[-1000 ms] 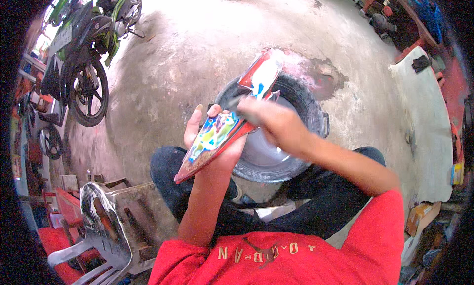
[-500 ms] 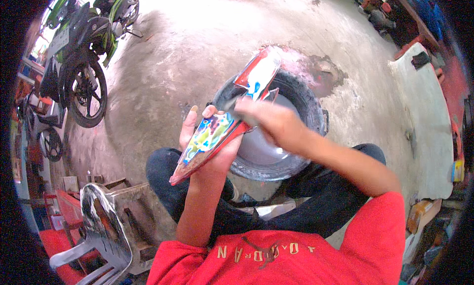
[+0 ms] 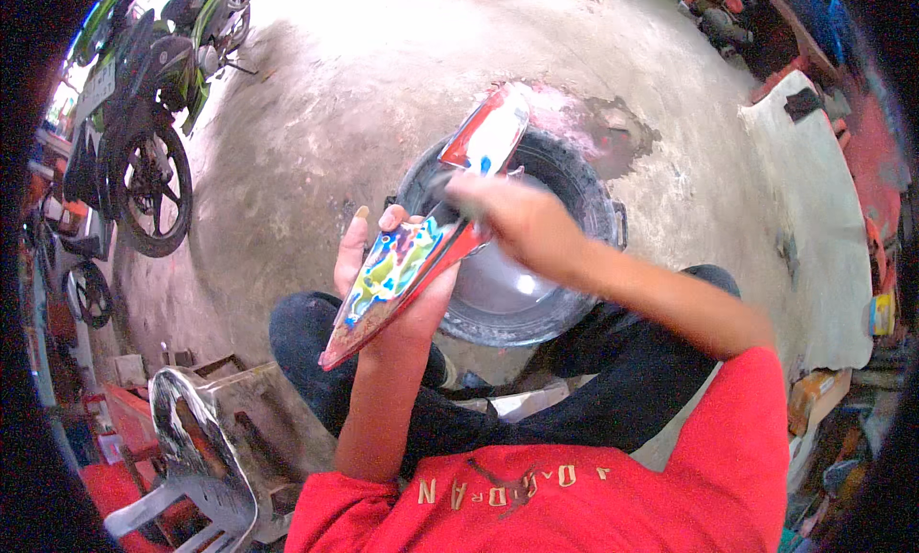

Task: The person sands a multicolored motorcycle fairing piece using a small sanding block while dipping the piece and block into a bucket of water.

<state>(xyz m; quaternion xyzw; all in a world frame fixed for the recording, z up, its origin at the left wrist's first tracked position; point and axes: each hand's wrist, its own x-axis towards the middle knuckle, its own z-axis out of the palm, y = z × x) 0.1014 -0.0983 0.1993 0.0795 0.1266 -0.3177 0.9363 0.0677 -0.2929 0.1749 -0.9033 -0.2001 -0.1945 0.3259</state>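
Shirt, red: one row of gold capital lettering, large and small characters, near its lap-side edge. Plate, pale, on motorcycle: markings too small to read.

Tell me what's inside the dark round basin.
Pale greyish liquid shows inside the basin, with a bright glint. The red patterned panel and right hand cover part of it, so anything behind them cannot be seen.

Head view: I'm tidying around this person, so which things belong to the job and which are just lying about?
In the job:
painted panel, in the left hand, under the right hand
probably the tub below

Apparently just about:
motorcycle
chair
box
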